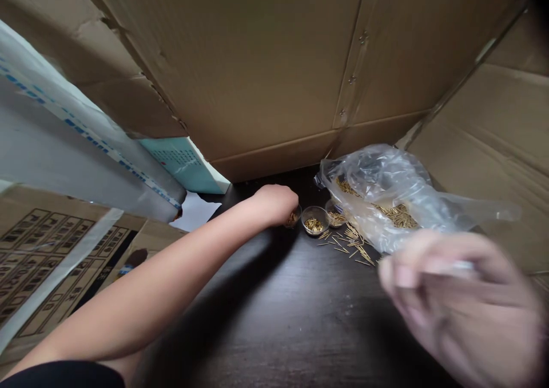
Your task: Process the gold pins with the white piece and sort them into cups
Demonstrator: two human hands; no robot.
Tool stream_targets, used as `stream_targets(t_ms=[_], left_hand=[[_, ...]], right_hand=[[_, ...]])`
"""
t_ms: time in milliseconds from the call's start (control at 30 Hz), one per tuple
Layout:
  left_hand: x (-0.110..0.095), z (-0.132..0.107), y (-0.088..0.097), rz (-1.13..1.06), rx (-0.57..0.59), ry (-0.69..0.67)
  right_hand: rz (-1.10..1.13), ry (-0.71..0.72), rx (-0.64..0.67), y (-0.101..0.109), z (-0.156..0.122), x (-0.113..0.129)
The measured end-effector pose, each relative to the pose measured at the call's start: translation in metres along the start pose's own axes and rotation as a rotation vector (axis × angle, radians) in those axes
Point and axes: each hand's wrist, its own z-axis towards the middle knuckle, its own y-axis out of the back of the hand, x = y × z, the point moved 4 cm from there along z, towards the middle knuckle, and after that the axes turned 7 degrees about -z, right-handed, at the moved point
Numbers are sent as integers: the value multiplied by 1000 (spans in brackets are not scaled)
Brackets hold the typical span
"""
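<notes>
Bare hands beside brass pins on a dark counter

Left hand, fingers curled down at a small clear cup, grip hidden; two more cups just beside, near a clear plastic bag of pins. Right hand blurred, fingers unclear.

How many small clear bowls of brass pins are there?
3 bowls: one at the left hand, one beside it, one by the plastic bag; the bag may hide more.
</notes>
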Motion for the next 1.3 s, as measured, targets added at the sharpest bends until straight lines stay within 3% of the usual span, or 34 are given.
stream_targets(t_ms=[67,100,200,300,533,767,1000,1067,1133,1200,1300], left_hand=[[-2,7,-1,26,31,34],[-4,11,-2,33,44,45],[-11,19,-7,42,69,66],[-14,24,-10,47,69,74],[-8,24,-9,29,33,22],[3,17,-9,-6,-32,-45],[16,10,-12,-116,-156,-117],[19,4,-10,-162,-227,-142],[19,-9,-6,-289,-393,-183],[15,-27,-6,-542,-615,-217],[4,-51,-30,-1121,-759,-68]], right_hand=[[173,-104,-85,-26,7,-23],[157,-64,-72,-39,7,-31],[71,48,59,-70,-5,-54],[65,127,195,-84,-21,-64],[55,94,293,-91,-25,-73],[55,23,271,-89,-20,-77],[60,71,179,-81,-20,-74],[33,51,108,-76,-19,-74],[-14,47,12,-69,-17,-73],[-62,77,-68,-61,-13,-72],[-118,151,-96,-51,-7,-70]])
